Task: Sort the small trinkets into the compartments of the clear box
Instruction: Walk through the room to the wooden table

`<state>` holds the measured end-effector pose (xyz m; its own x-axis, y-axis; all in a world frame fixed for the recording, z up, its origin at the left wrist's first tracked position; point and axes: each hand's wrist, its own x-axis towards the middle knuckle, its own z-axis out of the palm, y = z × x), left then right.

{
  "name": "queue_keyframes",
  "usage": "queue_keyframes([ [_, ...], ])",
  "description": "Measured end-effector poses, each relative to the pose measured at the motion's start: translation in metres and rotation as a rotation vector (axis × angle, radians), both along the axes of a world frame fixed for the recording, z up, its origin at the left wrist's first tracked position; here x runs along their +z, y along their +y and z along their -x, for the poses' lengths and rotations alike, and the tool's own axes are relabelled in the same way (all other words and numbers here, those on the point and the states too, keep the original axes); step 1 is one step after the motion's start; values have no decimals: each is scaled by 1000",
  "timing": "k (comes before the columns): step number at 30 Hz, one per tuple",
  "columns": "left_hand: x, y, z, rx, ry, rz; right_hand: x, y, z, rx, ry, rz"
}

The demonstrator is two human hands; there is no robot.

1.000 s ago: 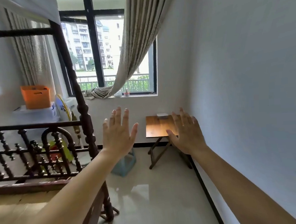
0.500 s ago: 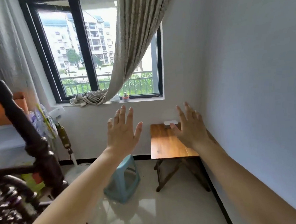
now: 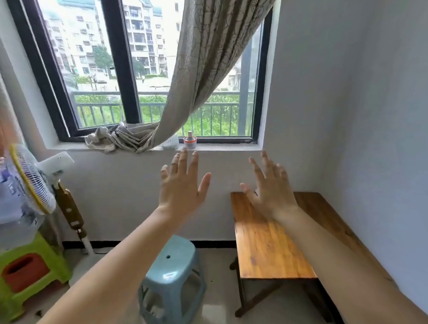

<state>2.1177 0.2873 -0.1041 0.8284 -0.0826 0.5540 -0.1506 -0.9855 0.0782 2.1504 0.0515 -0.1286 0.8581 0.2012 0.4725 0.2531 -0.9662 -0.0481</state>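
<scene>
Both my arms are stretched out in front of me, backs of the hands toward the camera. My left hand (image 3: 182, 186) is raised with fingers spread and holds nothing. My right hand (image 3: 271, 188) is also spread and empty, hovering over the far end of a small wooden table (image 3: 265, 246) against the right wall. No clear box and no trinkets show; my right hand covers the table's far end.
A light blue plastic stool (image 3: 171, 277) stands on the tiled floor left of the table. A standing fan (image 3: 31, 180) and a green stool (image 3: 26, 271) are at the left. A curtain (image 3: 202, 62) drapes onto the windowsill, beside a small bottle (image 3: 190, 141).
The view has moved forward toward the window and table; the dark bed rail has left the frame. Both hands stay raised and spread. A small white object seen earlier at the table's far end is now hidden.
</scene>
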Motion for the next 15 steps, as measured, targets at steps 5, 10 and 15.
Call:
queue_keyframes([
  [5, 4, 3, -123, -44, 60, 22, -2, -3, -89, -56, -4, -21],
  [10, -23, -23, -233, -142, 105, -23, -24, -32, -184, -160, 9, -10],
  [15, -54, -66, -353, -212, 176, -36, -62, -75, -285, -257, 62, -37],
])
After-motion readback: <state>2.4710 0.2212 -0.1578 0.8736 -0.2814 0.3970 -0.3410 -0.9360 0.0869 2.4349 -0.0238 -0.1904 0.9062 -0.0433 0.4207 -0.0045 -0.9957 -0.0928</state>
